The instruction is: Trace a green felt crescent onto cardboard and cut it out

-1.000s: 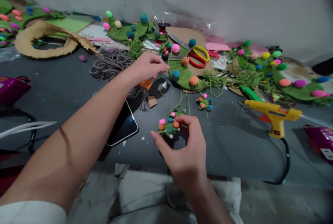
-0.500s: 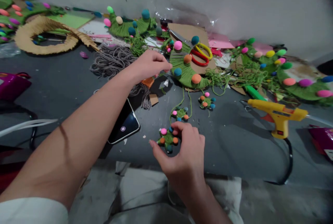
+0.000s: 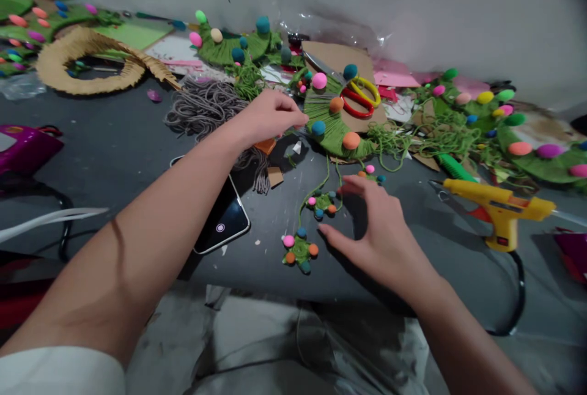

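My left hand is closed, its fingertips pressed together at the left edge of a green yarn-wrapped wreath with felt balls. Whatever they may pinch is hidden. My right hand is open and holds nothing, thumb and fingers spread just right of a small green yarn star with felt balls. Below that, a second yarn star lies flat near the table's front edge. Green strands run from the wreath down to these stars. A third star is partly hidden behind my right fingers.
A yellow glue gun lies at the right, its black cord hanging forward. Scissors rest on the wreath and cardboard. A phone lies under my left forearm, grey yarn behind it. A straw-coloured ring is far left.
My right hand has left the lowest star and moved right and slightly up, fingers spread. The lowest star now lies fully visible. My left hand stays at the wreath's edge; the view has shifted slightly.
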Available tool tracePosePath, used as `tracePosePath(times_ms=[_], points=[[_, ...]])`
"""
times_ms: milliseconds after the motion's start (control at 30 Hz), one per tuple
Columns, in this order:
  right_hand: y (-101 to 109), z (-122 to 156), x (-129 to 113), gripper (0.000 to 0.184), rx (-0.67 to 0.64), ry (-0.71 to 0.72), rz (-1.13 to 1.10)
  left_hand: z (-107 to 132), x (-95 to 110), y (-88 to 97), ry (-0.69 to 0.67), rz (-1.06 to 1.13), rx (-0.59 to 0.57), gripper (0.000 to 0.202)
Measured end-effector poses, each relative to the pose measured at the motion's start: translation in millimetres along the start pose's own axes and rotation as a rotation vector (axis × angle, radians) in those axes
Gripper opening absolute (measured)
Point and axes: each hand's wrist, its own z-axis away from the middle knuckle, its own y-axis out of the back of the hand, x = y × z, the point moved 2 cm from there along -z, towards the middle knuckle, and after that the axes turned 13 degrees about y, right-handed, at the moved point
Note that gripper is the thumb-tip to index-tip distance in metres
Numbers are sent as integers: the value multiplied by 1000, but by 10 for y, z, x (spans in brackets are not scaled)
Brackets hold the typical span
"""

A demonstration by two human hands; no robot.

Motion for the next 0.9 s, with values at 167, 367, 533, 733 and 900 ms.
tracePosePath(times_ms=[167, 367, 533, 733, 900], points=[[-133, -141, -49, 65, -51, 16, 19, 0, -10, -17, 7, -17, -9, 18], [-32, -107, -22, 65, -78, 11, 83, -3, -16, -14, -7, 3, -18, 20], [95, -31, 75, 64, -112, 61, 52, 6, -2, -13, 3, -10, -20, 19], [231, -5, 209, 63, -179, 97, -9, -28, -39, -36, -1, -3, -24, 17], [355, -43, 270, 63, -209, 200, 94, 9, -10, -26, -6, -39, -29, 13]])
